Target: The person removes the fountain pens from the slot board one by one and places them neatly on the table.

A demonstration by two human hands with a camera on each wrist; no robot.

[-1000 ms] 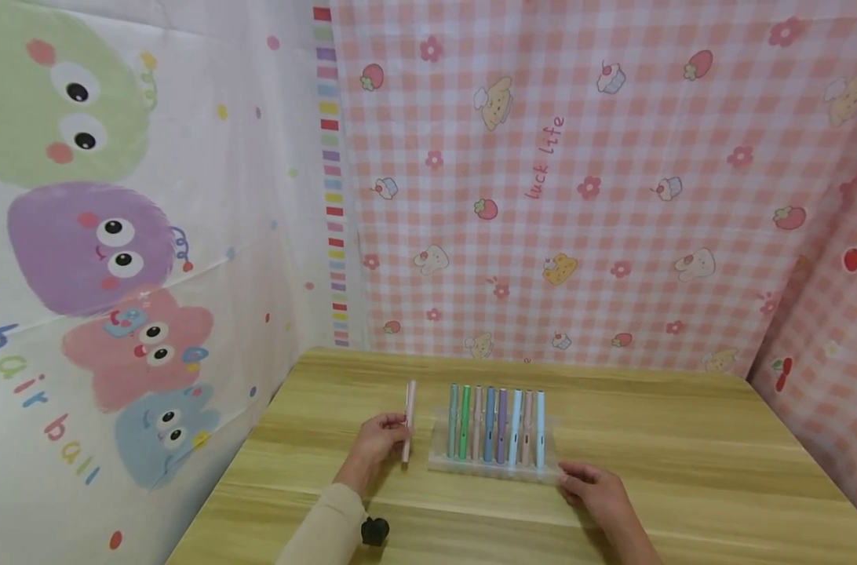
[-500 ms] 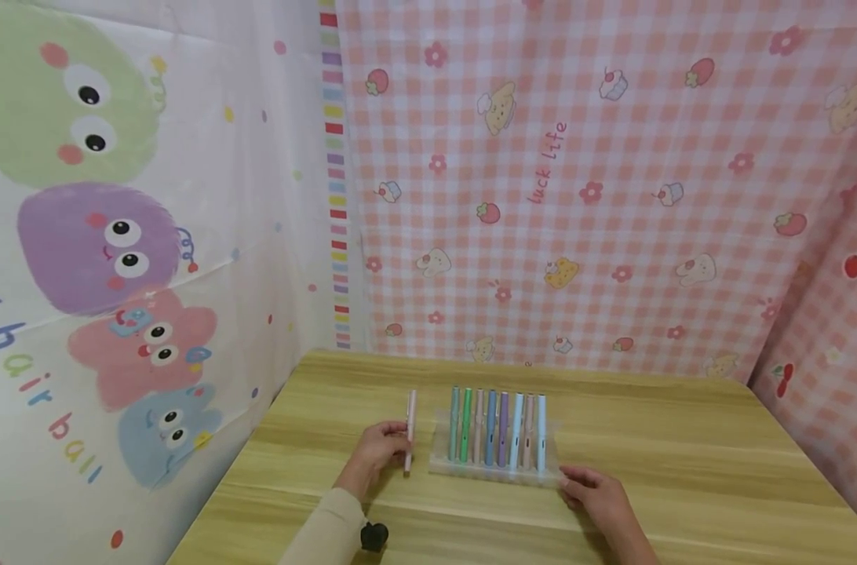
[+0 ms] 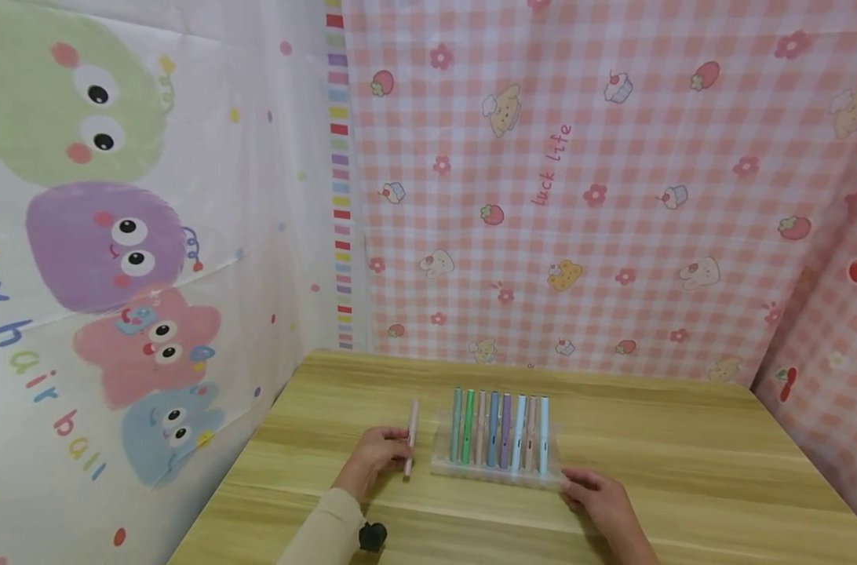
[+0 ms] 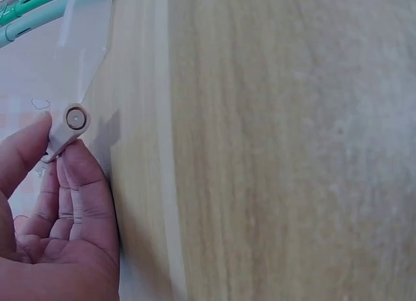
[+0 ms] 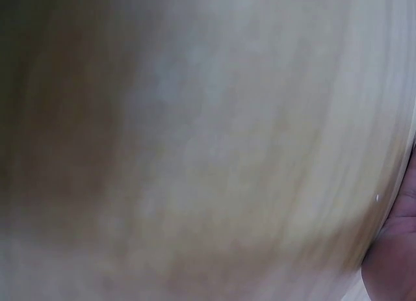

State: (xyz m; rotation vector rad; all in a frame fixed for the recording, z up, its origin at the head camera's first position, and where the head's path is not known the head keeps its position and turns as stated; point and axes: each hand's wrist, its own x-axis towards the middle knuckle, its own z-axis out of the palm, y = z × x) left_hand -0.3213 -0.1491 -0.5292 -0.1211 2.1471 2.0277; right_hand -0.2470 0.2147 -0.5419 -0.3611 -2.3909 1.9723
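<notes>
My left hand (image 3: pixel 381 455) pinches a pale pink pen (image 3: pixel 412 435) between thumb and fingertips, left of a clear pen rack (image 3: pixel 499 477). In the left wrist view, the round end of the pen (image 4: pixel 76 117) faces the camera, with the thumb (image 4: pixel 26 148) on one side and fingers on the other. Several pens stand side by side in the rack, among them a green pen (image 3: pixel 467 428), a purple pen (image 3: pixel 505 431) and a light blue pen (image 3: pixel 544 435). My right hand (image 3: pixel 601 498) holds the rack's near right corner; its fingertips lie outside the right wrist view.
The wood-grain table (image 3: pixel 683 455) reaches back to a pink checked curtain (image 3: pixel 577 235). A white cloth with cartoon figures (image 3: pixel 259 196) hangs along the left side. Beside the left sleeve sits a small black heart-shaped object (image 3: pixel 373 537).
The pink pen and my left hand have come slightly nearer to me. My right hand stays at the rack's corner, and the head view has shifted a little.
</notes>
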